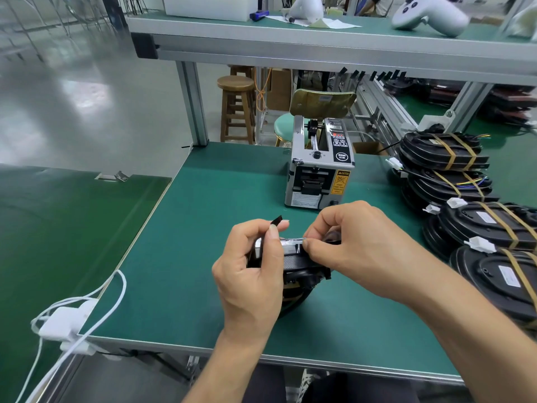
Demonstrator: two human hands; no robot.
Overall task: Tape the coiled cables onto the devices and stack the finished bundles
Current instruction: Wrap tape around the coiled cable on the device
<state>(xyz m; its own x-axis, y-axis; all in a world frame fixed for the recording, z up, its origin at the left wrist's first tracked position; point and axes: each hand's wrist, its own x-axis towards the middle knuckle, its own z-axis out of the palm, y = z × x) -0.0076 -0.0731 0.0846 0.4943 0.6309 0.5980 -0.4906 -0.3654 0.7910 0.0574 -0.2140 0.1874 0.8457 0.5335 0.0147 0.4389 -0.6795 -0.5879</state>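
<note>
Green bench mat [203, 228], both hands [250, 274] gripping black device [302, 266], tape strip [276, 221] angled up-right.

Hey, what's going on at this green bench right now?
A person is holding a black device over the green table with both hands. The left hand pinches a short strip of black tape, while the right hand grips the device's top edge. A tape dispenser stands behind, and taped finished bundles are stacked on the right.
</note>
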